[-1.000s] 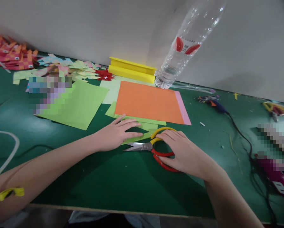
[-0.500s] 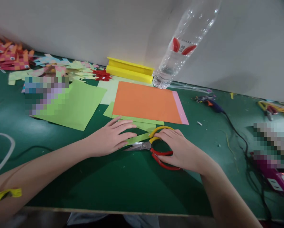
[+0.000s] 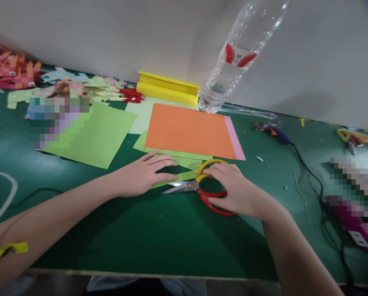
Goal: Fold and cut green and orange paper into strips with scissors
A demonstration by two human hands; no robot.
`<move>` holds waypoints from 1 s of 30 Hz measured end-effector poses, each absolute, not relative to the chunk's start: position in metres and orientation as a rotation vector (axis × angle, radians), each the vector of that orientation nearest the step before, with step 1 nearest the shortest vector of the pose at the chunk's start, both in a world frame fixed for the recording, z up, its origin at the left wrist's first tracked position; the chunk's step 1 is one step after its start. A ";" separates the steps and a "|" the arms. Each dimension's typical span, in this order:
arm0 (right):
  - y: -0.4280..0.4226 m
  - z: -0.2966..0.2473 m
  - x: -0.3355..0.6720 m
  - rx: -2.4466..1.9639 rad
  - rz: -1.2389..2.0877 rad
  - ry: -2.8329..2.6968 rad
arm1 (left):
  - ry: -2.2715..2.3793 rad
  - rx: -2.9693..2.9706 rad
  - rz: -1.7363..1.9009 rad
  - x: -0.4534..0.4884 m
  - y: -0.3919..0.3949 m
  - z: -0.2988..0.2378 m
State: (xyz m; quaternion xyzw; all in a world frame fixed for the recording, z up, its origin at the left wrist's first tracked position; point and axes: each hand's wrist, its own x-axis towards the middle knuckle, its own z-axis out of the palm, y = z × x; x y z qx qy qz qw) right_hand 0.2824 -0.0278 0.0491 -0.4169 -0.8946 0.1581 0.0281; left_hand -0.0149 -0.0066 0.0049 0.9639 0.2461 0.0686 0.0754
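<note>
My left hand (image 3: 137, 174) lies low on the table with its fingers stretched out and spread. Under its fingertips runs a narrow light-green paper strip (image 3: 186, 176); part of the strip is covered by the hand. My right hand (image 3: 233, 187) holds a pair of scissors (image 3: 184, 187) by the handles, one loop yellow and the other red. The blades are parted and point left, close to the near edge of the strip and just right of my left fingers. Beyond both hands, an orange paper sheet (image 3: 190, 131) rests on green and pink sheets.
Green paper (image 3: 100, 133) lies left. Behind are paper scraps (image 3: 100, 88), folded yellow paper (image 3: 168, 90) and a leaning clear bottle (image 3: 227, 70) against the wall. To the right are a dark-handled corded tool (image 3: 278, 135), its cable and a magenta object (image 3: 353, 226).
The scissors and my right hand have shifted slightly right and up. More of the green strip shows beneath my left hand, which stays nearly in place.
</note>
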 end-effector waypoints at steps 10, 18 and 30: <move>-0.034 0.054 0.281 -1.356 0.529 -2.777 | 0.759 2.890 0.151 -0.015 -0.008 0.005; -0.032 0.054 0.280 -1.377 0.565 -2.750 | 0.782 2.911 0.095 -0.015 -0.006 0.005; -0.029 0.053 0.283 -1.329 0.549 -2.811 | 0.764 2.879 0.162 -0.016 -0.004 0.004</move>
